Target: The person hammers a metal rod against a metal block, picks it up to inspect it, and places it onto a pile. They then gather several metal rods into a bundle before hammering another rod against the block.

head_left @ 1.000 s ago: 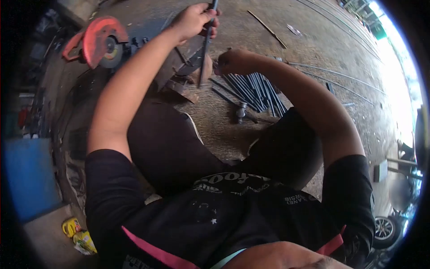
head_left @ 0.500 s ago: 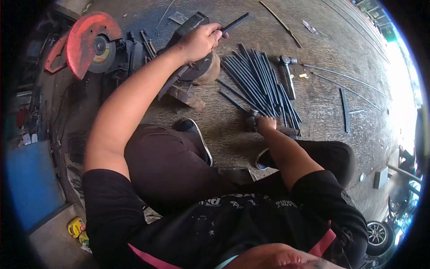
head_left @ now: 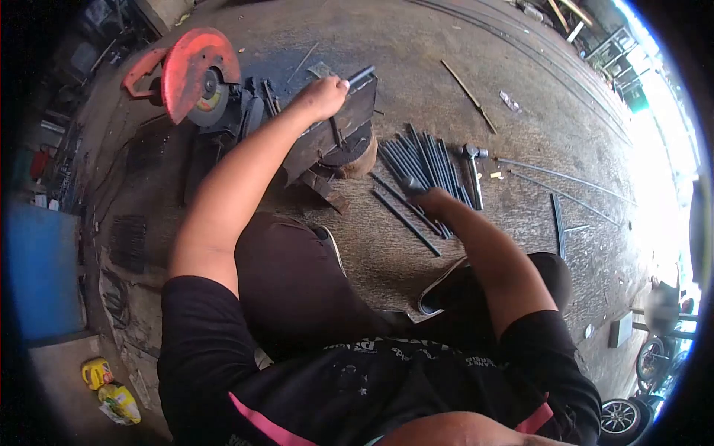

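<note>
My left hand [head_left: 321, 99] is closed around a short dark metal rod [head_left: 362, 74], whose end sticks out past the fingers. It is at the upper edge of a slanted steel plate [head_left: 321, 147], on or beside a round block [head_left: 363, 157]. My right hand [head_left: 433, 201] is closed round a hammer, its rounded head [head_left: 410, 183] showing just beyond the fingers; the forearm hides most of the handle. Beneath it a fanned pile of dark metal rods [head_left: 435, 157] covers the ground, with a loose rod [head_left: 407, 223] nearer my feet.
A cut-off saw with a red guard [head_left: 195, 68] stands at the upper left. Another hammer [head_left: 474, 175] lies right of the pile. Long thin rods [head_left: 561, 180] and a few dark bars [head_left: 558, 223] are on the ground to the right.
My left hand has come down with the rod to the plate's upper edge. The hammer in my right hand has lifted off the ground over the pile. The camera view has shifted.
</note>
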The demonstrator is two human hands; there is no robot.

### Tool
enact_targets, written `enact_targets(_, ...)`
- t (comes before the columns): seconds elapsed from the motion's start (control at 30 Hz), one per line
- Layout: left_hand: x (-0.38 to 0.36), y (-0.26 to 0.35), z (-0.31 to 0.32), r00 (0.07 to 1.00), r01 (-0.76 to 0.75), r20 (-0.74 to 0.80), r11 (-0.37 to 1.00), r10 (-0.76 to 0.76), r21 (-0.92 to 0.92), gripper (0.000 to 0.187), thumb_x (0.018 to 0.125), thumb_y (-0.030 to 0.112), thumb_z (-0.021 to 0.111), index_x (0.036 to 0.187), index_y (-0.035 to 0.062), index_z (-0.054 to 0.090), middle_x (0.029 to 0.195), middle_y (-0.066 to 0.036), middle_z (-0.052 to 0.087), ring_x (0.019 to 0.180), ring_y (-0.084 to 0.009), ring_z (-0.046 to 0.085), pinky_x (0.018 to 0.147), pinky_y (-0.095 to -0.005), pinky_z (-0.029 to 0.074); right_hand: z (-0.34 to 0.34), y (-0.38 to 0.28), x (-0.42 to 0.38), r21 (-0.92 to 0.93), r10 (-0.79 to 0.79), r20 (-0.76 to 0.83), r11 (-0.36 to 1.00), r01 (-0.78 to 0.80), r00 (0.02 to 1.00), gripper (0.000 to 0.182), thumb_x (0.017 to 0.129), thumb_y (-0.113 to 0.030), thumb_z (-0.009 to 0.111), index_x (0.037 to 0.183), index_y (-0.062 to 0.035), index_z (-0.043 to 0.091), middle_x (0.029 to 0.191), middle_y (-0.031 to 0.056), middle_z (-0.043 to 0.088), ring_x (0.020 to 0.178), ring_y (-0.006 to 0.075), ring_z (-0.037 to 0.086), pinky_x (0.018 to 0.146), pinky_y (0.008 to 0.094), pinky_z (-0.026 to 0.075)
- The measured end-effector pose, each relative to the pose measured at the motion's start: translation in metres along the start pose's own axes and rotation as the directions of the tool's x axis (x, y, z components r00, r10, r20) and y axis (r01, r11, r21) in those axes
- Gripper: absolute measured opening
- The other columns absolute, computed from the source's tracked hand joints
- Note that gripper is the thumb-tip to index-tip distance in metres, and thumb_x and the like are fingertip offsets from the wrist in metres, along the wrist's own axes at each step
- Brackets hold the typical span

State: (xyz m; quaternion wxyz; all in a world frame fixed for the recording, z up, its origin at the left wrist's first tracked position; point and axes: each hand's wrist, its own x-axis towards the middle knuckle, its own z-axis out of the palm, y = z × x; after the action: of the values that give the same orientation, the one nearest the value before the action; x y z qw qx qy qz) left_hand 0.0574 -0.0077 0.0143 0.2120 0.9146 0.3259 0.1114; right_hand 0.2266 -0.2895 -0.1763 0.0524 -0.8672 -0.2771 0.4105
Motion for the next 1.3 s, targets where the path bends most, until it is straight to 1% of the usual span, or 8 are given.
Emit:
enact_targets(0.1, -0.005, -0.007, -0.004, 0.998, 0.019, 0.059, 1.000, -0.020, 0.022, 0.047, 0.098, 0.038, 0.037, 0.094, -0.0016, 0.062, 0.100, -0.026, 0.063, 0.099, -0.0424, 0.060, 0.086, -0.0488, 0.045, -0.065, -0.008, 0.036, -0.175, -0.451, -0.048, 0.882, 0.437, 0.891, 0.059, 0.078, -0.052, 0.071, 0.109, -0.0021, 0.065, 0.092, 0.0144, 0.067, 0.081, 0.0221, 0.062, 0.074, 0.0382, 0.050)
enact_targets(0.33, -0.005, -0.017, -0.002, 0.993, 0.060, 0.096, 0.995, -0.067, 0.077, 0.055, 0.099, 0.040, 0.030, 0.106, -0.0033, 0.063, 0.113, -0.029, 0.059, 0.107, -0.0430, 0.057, 0.095, -0.0493, 0.042, -0.215, -0.131, -0.139, 0.312, -0.570, -0.477, 0.601, 0.736, 0.669, 0.040, 0.085, -0.027, 0.067, 0.113, 0.0007, 0.058, 0.074, 0.0041, 0.057, 0.062, 0.0128, 0.056, 0.052, 0.0276, 0.045)
enact_targets(0.6, 0.000, -0.007, -0.005, 0.966, 0.124, 0.212, 0.984, -0.149, 0.126, 0.059, 0.100, 0.040, 0.027, 0.092, -0.0026, 0.067, 0.082, -0.025, 0.066, 0.086, -0.0419, 0.064, 0.085, -0.0492, 0.046, -0.205, -0.173, -0.137, 0.383, -0.517, -0.563, 0.528, 0.758, 0.644, 0.053, 0.086, -0.043, 0.068, 0.114, 0.0011, 0.057, 0.076, 0.0063, 0.059, 0.063, 0.0114, 0.058, 0.055, 0.0274, 0.049)
enact_targets(0.93, -0.006, 0.010, -0.021, 0.915, 0.298, 0.282, 0.954, -0.289, 0.011, 0.063, 0.098, 0.048, 0.031, 0.095, -0.0068, 0.062, 0.073, -0.018, 0.063, 0.064, -0.0302, 0.062, 0.061, -0.0452, 0.047, -0.170, -0.222, -0.076, 0.025, -0.508, -0.733, 0.644, 0.765, 0.452, 0.053, 0.088, -0.049, 0.058, 0.120, -0.0072, 0.056, 0.107, 0.0227, 0.065, 0.109, 0.0405, 0.058, 0.090, 0.0441, 0.047)
enact_targets(1.0, -0.006, 0.011, -0.022, 0.953, 0.213, 0.230, 0.976, -0.199, -0.038, 0.063, 0.097, 0.049, 0.032, 0.093, -0.0065, 0.062, 0.072, -0.018, 0.062, 0.062, -0.0299, 0.061, 0.058, -0.0448, 0.047, -0.149, -0.224, -0.066, -0.022, -0.499, -0.584, 0.798, 0.602, 0.640, 0.049, 0.089, -0.045, 0.057, 0.121, -0.0068, 0.055, 0.111, 0.0234, 0.064, 0.110, 0.0406, 0.058, 0.091, 0.0447, 0.047)
enact_targets(1.13, -0.004, 0.016, -0.027, 0.897, 0.311, 0.324, 0.950, -0.302, 0.024, 0.063, 0.098, 0.049, 0.031, 0.091, -0.0063, 0.062, 0.070, -0.019, 0.061, 0.060, -0.0302, 0.061, 0.057, -0.0449, 0.049, -0.171, -0.228, -0.068, 0.124, -0.483, -0.633, 0.708, 0.695, 0.605, 0.045, 0.091, -0.041, 0.056, 0.119, -0.0070, 0.056, 0.111, 0.0237, 0.063, 0.110, 0.0406, 0.057, 0.092, 0.0451, 0.047)
enact_targets(1.23, 0.000, 0.011, -0.022, 0.897, 0.317, 0.317, 0.948, -0.309, 0.028, 0.065, 0.098, 0.049, 0.030, 0.088, -0.0064, 0.062, 0.068, -0.018, 0.061, 0.059, -0.0303, 0.061, 0.056, -0.0451, 0.049, -0.214, -0.242, -0.145, 0.268, -0.438, -0.789, 0.386, 0.883, 0.431, 0.038, 0.091, -0.042, 0.060, 0.094, -0.0039, 0.064, 0.060, 0.0049, 0.058, 0.049, 0.0140, 0.057, 0.046, 0.0301, 0.046)
enact_targets(1.3, 0.003, 0.007, -0.020, 0.886, 0.355, 0.304, 0.934, -0.351, 0.044, 0.066, 0.098, 0.050, 0.030, 0.087, -0.0063, 0.062, 0.067, -0.017, 0.060, 0.058, -0.0302, 0.061, 0.056, -0.0452, 0.050, -0.237, -0.244, -0.173, 0.210, -0.411, -0.870, 0.192, 0.959, 0.273, 0.035, 0.095, -0.038, 0.055, 0.096, -0.0037, 0.062, 0.064, 0.0029, 0.057, 0.054, 0.0118, 0.055, 0.047, 0.0278, 0.044)
